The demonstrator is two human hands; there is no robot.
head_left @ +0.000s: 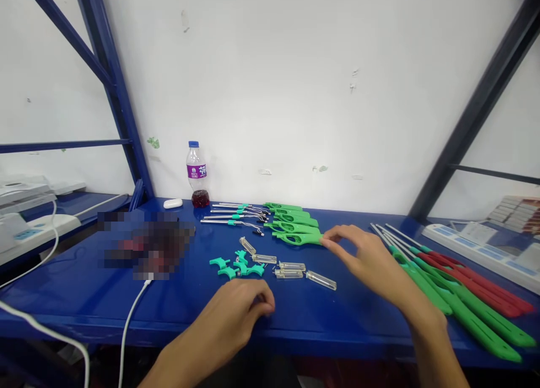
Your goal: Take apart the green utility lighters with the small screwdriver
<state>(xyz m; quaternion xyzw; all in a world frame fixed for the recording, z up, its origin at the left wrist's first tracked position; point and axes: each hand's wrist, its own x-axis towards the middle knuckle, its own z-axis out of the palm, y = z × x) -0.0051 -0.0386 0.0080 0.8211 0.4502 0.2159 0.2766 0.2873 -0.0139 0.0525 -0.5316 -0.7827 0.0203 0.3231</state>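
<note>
Nearest, over the front of the glossy blue table [320, 320], the left hand [242, 309] hangs with its fingers curled in and the thumb against them; whether it holds anything inside cannot be told. A thin white cable [130, 315] runs up from the near edge to a pixelated dark patch [158, 244] on the left. At the right lie long-nosed lighters with green plastic handles [481, 326] and others with red plastic handles [481, 289], their thin metal rods pointing away.

Beyond the left hand, small teal plastic trigger pieces [228, 272] lie in a loose cluster, with clear plastic tubes [321, 280] scattered just beside them to the right.

Farther on, the right hand [358, 253] has thumb and fingertips closed narrowly on the right end of a bright green plastic handle shell [311, 239], which is the nearest of a row. More green handle shells [304, 229] lie behind it. To their left are slim metal rods with teal collars [221, 222] and thin wires.

At the back, a blue-capped plastic bottle [197, 174] with dark red liquid stands near a small white rounded case [172, 203].
</note>
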